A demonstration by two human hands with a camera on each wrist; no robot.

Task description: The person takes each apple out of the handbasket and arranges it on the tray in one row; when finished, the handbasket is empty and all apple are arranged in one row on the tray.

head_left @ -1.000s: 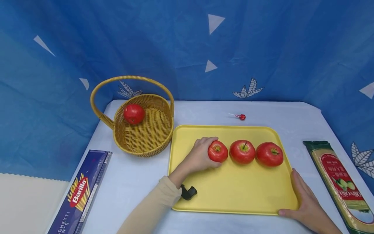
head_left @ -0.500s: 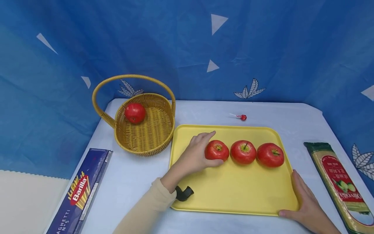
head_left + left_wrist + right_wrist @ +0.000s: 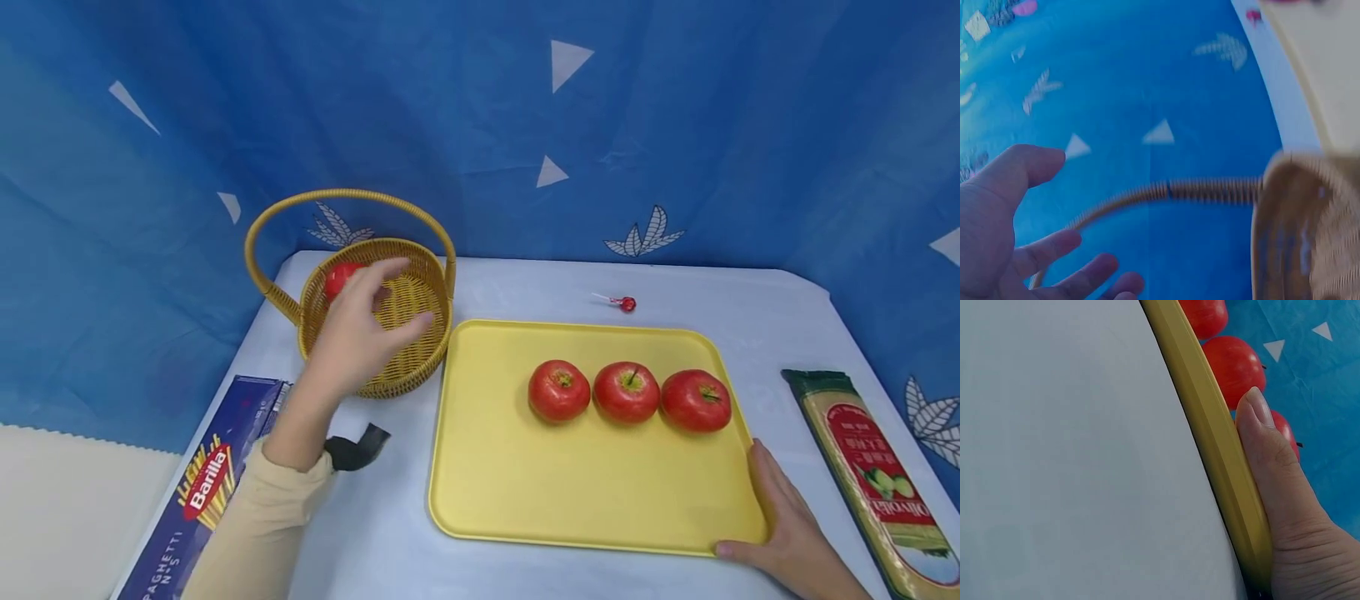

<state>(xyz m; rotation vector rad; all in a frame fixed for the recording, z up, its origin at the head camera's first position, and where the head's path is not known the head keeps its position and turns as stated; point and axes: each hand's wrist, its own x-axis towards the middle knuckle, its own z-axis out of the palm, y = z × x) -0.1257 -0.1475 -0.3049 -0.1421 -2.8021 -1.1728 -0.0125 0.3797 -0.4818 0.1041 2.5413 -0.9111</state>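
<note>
My left hand (image 3: 356,333) is held over the wicker basket (image 3: 442,346), thumb and fingers spread apart with nothing between them. In the left wrist view, the basket's handle (image 3: 1210,190) passes behind the fingers. A red apple (image 3: 341,279) lies in the basket, partly hidden by that hand. Three more red apples, a left one (image 3: 558,392), a middle one (image 3: 627,392) and a right one (image 3: 696,401), stand in a row on the yellow tray (image 3: 585,492). My right hand (image 3: 787,525) rests against the tray's near right corner, thumb at the front edge and fingers along the side.
A blue Barilla spaghetti box (image 3: 202,483) lies at the left, under the left forearm's side. At the right is a green and red pasta packet (image 3: 873,467). A red lollipop (image 3: 626,304) lies behind the tray. A blue patterned cloth (image 3: 487,125) hangs at the back.
My left hand has let go of the left apple on the tray and moved left and away over the basket. That apple stays on the tray. The right hand keeps its place.
</note>
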